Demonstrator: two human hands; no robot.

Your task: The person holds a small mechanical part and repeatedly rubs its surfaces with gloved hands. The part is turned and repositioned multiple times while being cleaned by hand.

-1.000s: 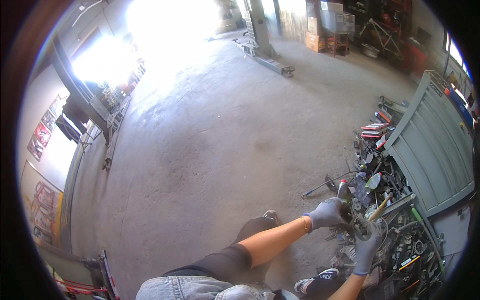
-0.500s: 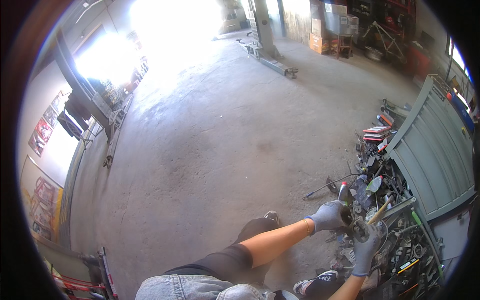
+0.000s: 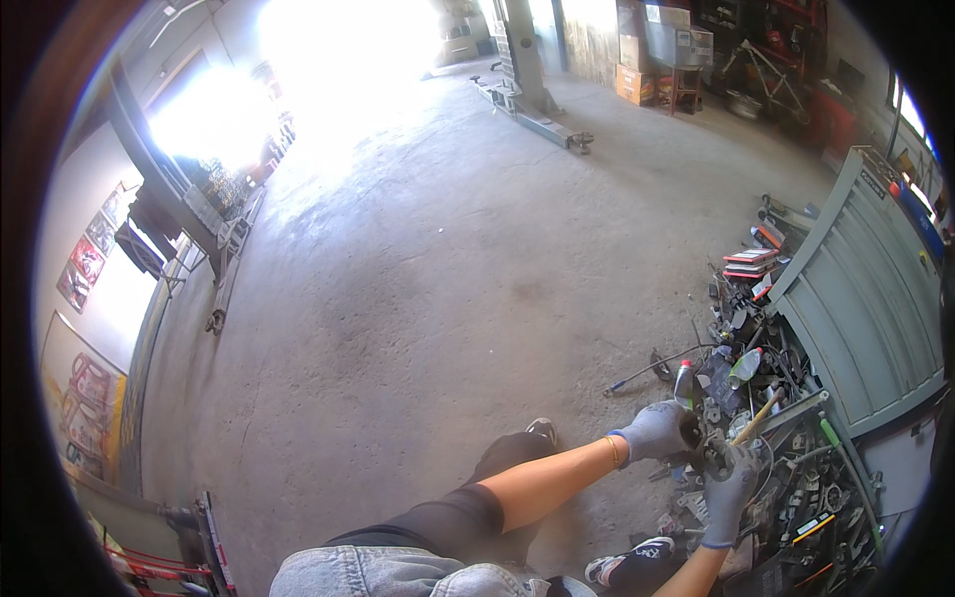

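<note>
My left hand point(image 3: 657, 430), in a grey-blue work glove, reaches right with its fingers curled over the edge of a heap of loose parts. Close beside and below it is my right hand point(image 3: 731, 490), gloved alike, its fingers bent upward. Between the two hands sits a small dark part point(image 3: 711, 456), gripped from both sides; its kind is too blurred to make out. A bottle with a red cap point(image 3: 683, 381) stands just beyond the left glove. Right of the gloves, a light wooden stick or handle point(image 3: 758, 416) lies slanted on the heap.
The heap of scrap parts point(image 3: 811, 497) spreads along the right side, below a grey ribbed metal panel point(image 3: 856, 289). A clear bottle point(image 3: 745, 368) and red-and-white boxes point(image 3: 751, 262) lie in it. Vehicle lift posts point(image 3: 522, 60) stand on the concrete floor point(image 3: 398, 298) farther off.
</note>
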